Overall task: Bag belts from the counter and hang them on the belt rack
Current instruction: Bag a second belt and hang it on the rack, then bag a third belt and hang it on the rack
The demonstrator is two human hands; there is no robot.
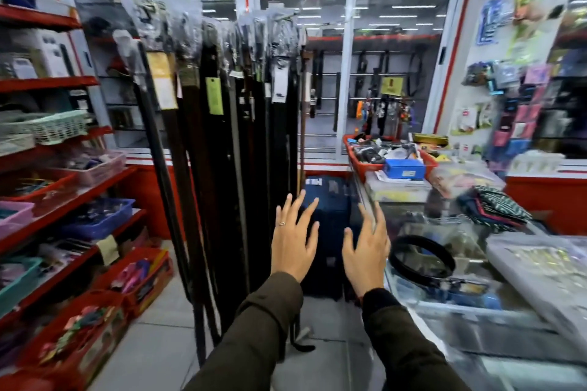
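My left hand (pixel 293 240) is spread wide, fingers splayed and pointing up, palm away from me, holding nothing; a ring sits on one finger. My right hand (pixel 365 255) is just as open and empty, close beside the left, its fingers near the edge of the glass counter (pixel 444 314). Both arms reach forward in dark sleeves. A coiled black belt (pixel 422 260) lies on the counter just right of my right hand. The belt rack (pixel 222 124), hung full with bagged belts, stands to the left.
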